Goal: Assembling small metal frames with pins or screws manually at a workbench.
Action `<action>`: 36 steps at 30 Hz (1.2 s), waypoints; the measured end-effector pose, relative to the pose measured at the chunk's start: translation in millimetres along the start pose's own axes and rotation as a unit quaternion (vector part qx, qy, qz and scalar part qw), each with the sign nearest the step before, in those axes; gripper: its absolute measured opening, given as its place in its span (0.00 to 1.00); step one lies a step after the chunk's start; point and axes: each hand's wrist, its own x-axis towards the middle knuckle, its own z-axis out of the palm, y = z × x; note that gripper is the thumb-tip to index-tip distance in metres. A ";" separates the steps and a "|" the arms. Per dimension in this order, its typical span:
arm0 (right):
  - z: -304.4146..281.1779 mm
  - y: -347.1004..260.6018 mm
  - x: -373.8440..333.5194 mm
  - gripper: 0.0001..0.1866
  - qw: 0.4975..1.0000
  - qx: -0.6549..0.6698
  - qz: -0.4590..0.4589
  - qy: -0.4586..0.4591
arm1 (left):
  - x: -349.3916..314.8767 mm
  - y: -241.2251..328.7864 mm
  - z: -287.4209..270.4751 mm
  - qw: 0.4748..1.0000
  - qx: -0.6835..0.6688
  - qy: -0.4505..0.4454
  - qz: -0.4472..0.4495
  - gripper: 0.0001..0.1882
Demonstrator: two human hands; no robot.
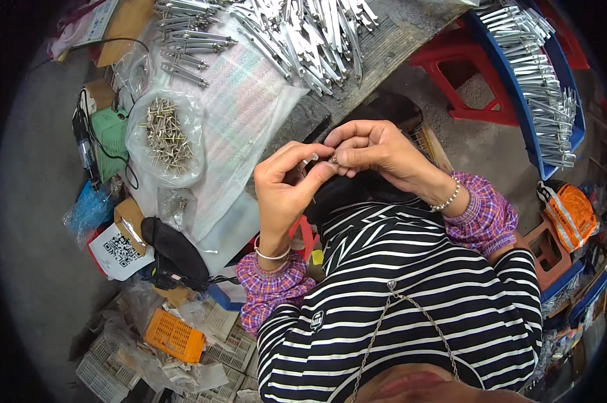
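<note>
In front of my chest, my left hand (285,183) and my right hand (384,153) meet at the fingertips. The left is closed in a pinch, and a small shiny silvery piece (311,158) shows between its thumb and forefinger. My right thumb and forefinger press together at a tiny metal part (333,160) beside the left fingertips. The fingers cover most of both, so their exact kind cannot be made out. Left of my hands, a clear plastic bag (197,144) holds many small metal pins (166,134).
Slim silvery metal parts (317,37) lie heaped on the far table (401,40). A blue tray (529,127) at far right holds more, near a red stool (475,111). A black handheld tool (85,148), a black pouch (176,252) and an orange basket (174,336) are on the left.
</note>
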 end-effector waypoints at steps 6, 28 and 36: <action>-1.3 -1.4 0.2 0.15 1.000 -0.002 -0.005 0.006 | 1.3 2.4 0.3 1.000 0.008 -0.003 0.027 0.10; 0.2 -0.5 0.1 0.16 0.998 -0.046 -0.038 -0.003 | -1.0 -1.0 1.5 1.000 0.023 -0.002 -0.012 0.05; 1.9 -1.6 -1.3 0.13 0.993 -0.083 -0.083 0.017 | 3.4 8.5 4.0 0.997 0.075 -0.007 0.018 0.07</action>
